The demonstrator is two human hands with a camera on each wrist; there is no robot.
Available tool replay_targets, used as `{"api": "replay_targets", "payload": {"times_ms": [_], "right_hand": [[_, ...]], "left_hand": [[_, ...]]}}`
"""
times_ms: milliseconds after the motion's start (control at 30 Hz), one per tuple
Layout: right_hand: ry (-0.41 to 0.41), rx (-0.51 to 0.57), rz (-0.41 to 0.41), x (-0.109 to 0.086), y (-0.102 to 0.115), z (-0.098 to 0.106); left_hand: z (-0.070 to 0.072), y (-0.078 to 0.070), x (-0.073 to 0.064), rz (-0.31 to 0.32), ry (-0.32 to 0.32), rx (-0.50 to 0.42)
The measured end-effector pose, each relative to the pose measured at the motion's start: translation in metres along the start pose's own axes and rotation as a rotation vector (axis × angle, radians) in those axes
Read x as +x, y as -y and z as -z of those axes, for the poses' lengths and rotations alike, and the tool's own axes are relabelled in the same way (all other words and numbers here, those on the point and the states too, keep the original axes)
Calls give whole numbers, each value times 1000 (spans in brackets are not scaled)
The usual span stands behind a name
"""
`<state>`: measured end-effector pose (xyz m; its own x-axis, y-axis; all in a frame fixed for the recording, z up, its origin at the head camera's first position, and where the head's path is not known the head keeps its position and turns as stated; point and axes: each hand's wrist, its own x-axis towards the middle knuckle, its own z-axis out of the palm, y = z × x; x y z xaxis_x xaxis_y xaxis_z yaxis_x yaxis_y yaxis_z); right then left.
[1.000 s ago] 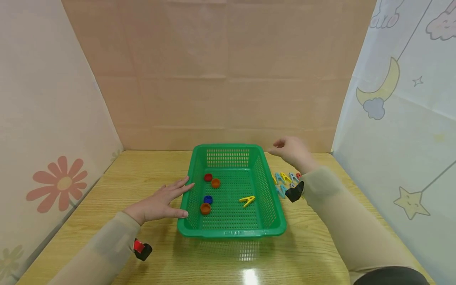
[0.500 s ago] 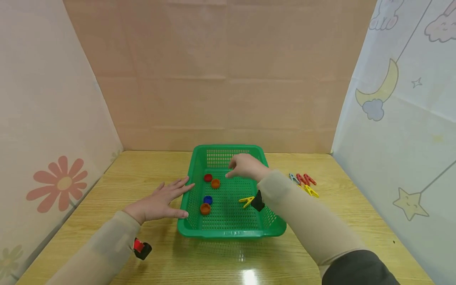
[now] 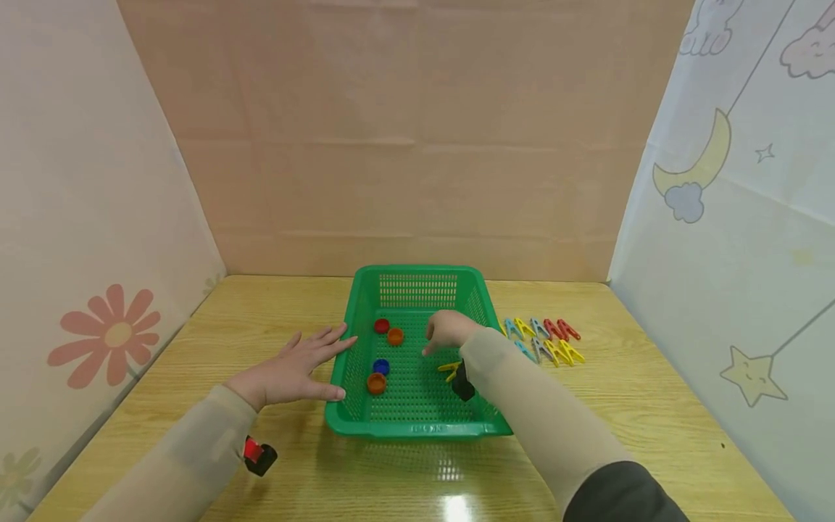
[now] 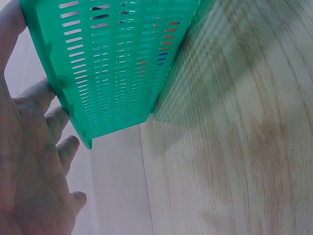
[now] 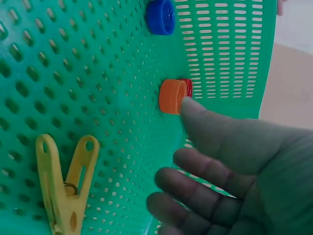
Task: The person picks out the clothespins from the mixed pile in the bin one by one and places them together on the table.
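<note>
My left hand (image 3: 293, 373) rests on the left rim of a green plastic basket (image 3: 417, 429), with its fingers spread. Inside the basket, my right hand (image 3: 449, 330) hangs over the floor, thumb and fingers loosely bent and apart, holding nothing in the right wrist view. A yellow clothespin (image 5: 66, 188) lies on the basket floor near that hand. Toward the basket's left side sit a red cap (image 3: 381, 326), an orange cap (image 3: 395, 336), a blue cap (image 3: 381, 367) and another orange cap (image 3: 376, 383). In the right wrist view, the thumb tip overlaps an orange cap (image 5: 171, 97); contact is unclear.
Right of the basket, several clothespins lie in two rows on the wooden table (image 3: 626, 406), among them a red clothespin (image 3: 569, 330) and a yellow clothespin (image 3: 571, 353). The forearm covers part of the basket's right wall. Fabric walls enclose the table's back and sides.
My right hand has moved left from above the clothespins into the basket, then lower and nearer to me. My left hand has stayed on the rim. The caps and clothespins have not moved.
</note>
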<state>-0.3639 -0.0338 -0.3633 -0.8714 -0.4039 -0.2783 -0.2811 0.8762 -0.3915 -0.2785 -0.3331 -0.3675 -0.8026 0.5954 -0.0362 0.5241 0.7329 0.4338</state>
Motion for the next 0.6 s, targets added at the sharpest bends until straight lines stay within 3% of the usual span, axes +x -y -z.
{"api": "replay_targets", "payload": {"times_ms": [400,600], "right_hand": [[125,-115,-52,-2,-5,-9],[174,-187,-40,2,-6,-18]], "left_hand": [[-1,1,0,10,3,-18],[-2,2,0,5,3,-33]]}}
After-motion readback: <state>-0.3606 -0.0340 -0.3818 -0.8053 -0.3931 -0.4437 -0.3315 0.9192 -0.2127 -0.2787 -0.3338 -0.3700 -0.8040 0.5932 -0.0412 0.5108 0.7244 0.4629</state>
